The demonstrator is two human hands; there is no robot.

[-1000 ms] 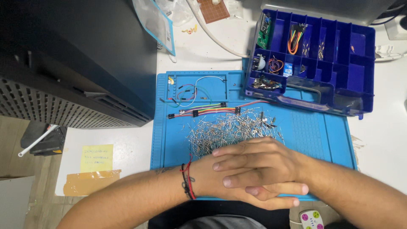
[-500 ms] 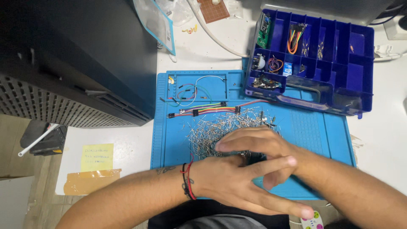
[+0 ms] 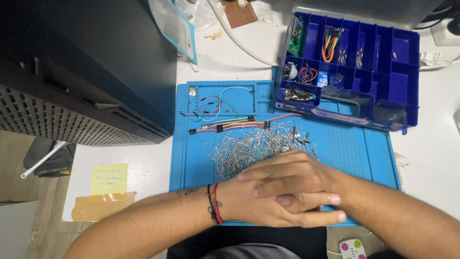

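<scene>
— What is nearest the camera?

— Two bare hands, crossed at the front edge of the blue work mat. The right hand lies on top, fingers loosely extended and pointing toward the person's left; the left hand, with red and black cords at its wrist, lies underneath, fingers pointing right. Neither visibly grips anything; whether something sits under the palms, I cannot tell.

— And the loose parts?

— A pile of small metal pins spreads directly beyond the hands, touching the right hand's knuckles. Its long axis runs side to side across the mat. The right hand, being on top, is nearer.

— Farther out?

— A strip of coloured jumper wires lies parallel behind the pile; past it, right, a blue compartment box.
</scene>
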